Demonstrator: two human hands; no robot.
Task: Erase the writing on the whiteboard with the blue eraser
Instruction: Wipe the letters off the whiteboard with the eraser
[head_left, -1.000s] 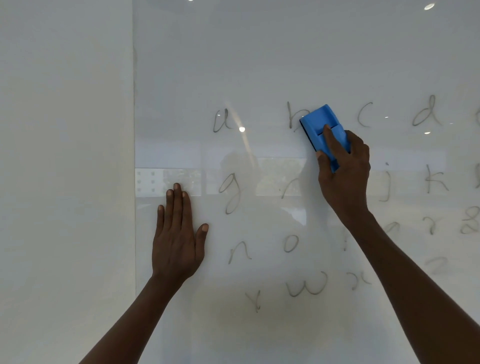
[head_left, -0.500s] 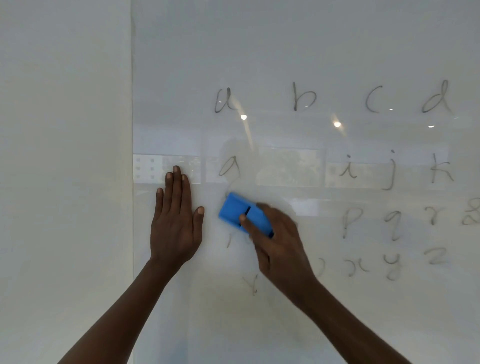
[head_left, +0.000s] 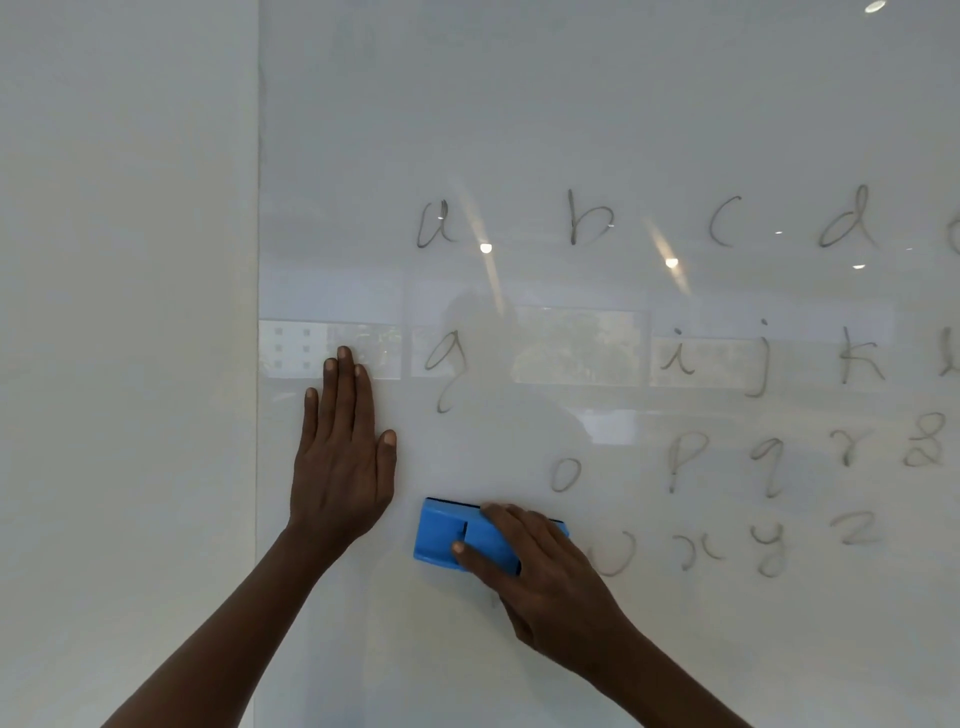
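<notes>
A glossy whiteboard (head_left: 571, 104) fills most of the view, with handwritten grey letters in rows: a, b, c, d on top, then g, i, j, k, then o, p, q, r, and w, x, y, z lowest. My right hand (head_left: 540, 577) presses the blue eraser (head_left: 447, 535) flat on the board at the left end of the lowest row, just left of the w. My left hand (head_left: 340, 457) lies flat on the board, fingers together and pointing up, left of the eraser and below the g.
The board's left edge (head_left: 258, 364) runs vertically beside a plain white wall (head_left: 124, 312). Ceiling lights and a window reflect in the board's surface.
The eraser went from the b in the top row down to the left, then lower to the bottom row. The h, n and v are wiped away. My left hand stayed put.
</notes>
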